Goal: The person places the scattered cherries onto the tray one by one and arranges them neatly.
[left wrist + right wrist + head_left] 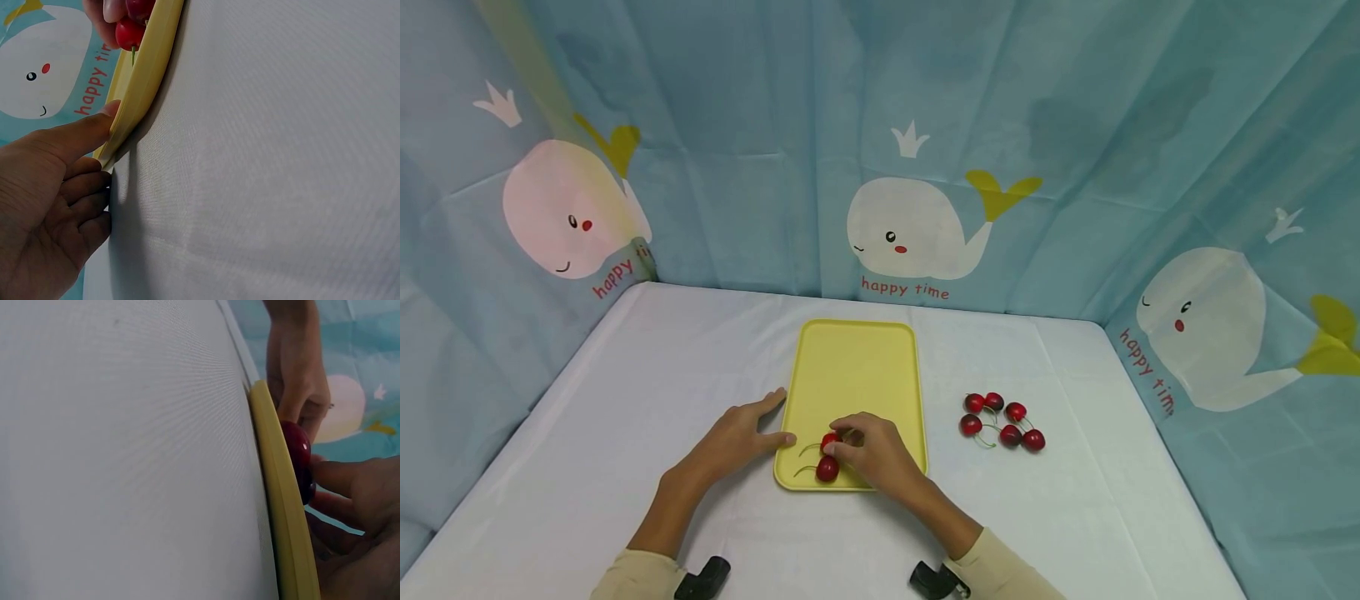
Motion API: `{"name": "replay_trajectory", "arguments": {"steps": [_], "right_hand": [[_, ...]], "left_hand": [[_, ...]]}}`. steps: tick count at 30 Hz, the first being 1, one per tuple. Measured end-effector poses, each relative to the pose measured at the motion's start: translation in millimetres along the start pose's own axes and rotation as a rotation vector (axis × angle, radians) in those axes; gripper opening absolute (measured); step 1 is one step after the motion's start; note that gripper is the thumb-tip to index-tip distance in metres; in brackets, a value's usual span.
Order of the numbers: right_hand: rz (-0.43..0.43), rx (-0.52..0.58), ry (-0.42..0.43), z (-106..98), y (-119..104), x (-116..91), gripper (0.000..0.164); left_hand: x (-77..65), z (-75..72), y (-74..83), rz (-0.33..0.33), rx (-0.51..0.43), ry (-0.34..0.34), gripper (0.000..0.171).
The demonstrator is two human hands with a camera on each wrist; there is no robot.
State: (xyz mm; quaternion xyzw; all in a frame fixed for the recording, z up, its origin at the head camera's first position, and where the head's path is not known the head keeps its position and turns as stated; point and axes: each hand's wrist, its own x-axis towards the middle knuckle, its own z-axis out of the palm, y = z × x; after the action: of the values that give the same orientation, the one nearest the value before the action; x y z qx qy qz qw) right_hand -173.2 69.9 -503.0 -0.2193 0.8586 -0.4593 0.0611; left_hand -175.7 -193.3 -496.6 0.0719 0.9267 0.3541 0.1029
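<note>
A yellow tray (857,367) lies on the white-covered table. My left hand (735,433) holds its left edge; in the left wrist view the thumb (94,131) rests over the rim and the other fingers curl against the outer side. Over the tray's near part, my right hand (883,457) pinches a red cherry (829,442) between thumb and fingers, low at the tray's surface. Just in front of it sits a darker cherry (827,470), its stem pointing left. From the right wrist view, the tray's rim (284,487) partly hides the cherries.
To the right of the tray, several stemmed cherries lie in a loose cluster, among them a dark cherry (971,425) and a cherry (1033,440) at the right end. Blue curtains (745,225) printed with whales enclose the table's back and sides.
</note>
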Motion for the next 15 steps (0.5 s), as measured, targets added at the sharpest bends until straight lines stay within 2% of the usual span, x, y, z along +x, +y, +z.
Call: {"name": "replay_trajectory", "arguments": {"steps": [15], "right_hand": [[0.024,0.041,0.01,-8.8,-0.3,-5.8,0.037]], "left_hand": [[-0.5,-1.4,3.5,-0.004,0.001,-0.003,0.092]]}}
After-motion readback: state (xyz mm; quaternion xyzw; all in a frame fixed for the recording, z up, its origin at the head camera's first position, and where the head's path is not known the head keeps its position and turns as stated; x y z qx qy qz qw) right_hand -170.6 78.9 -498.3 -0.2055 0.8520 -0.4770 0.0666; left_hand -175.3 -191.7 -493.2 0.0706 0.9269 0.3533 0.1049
